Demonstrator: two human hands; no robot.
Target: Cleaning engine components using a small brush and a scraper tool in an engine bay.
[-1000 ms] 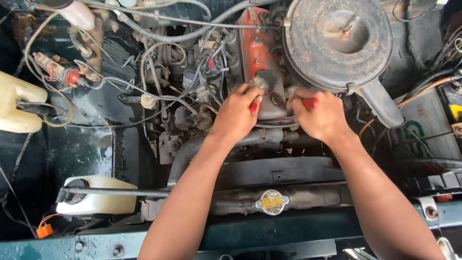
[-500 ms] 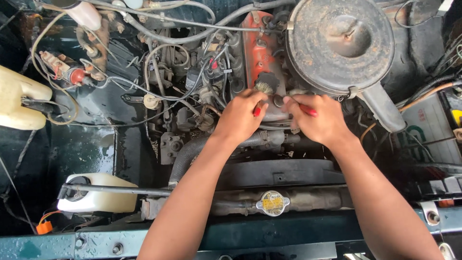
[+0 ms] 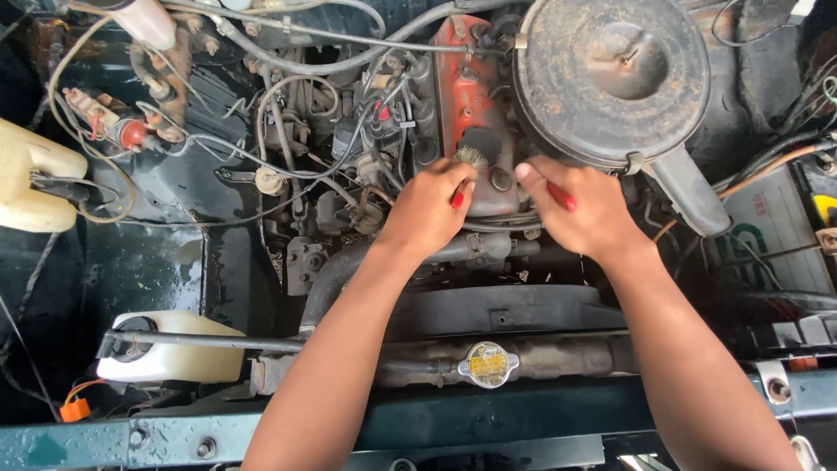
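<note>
Red-handled brush (image 3: 471, 161) in left hand (image 3: 427, 209), fingers clamped on it, bristles on red valve cover (image 3: 462, 87). Right hand (image 3: 584, 209) grips a red handle (image 3: 562, 196), fingers closed, below round air cleaner (image 3: 610, 78).

Bright, even daylight — sharp focus, soft shadows.

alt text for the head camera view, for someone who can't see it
Two bare hands work over a car engine: the left hand holds a small brush with a red handle against the red valve cover, and the right hand grips a red-handled tool beside it. A round black air cleaner sits above, a radiator cap below.
</note>
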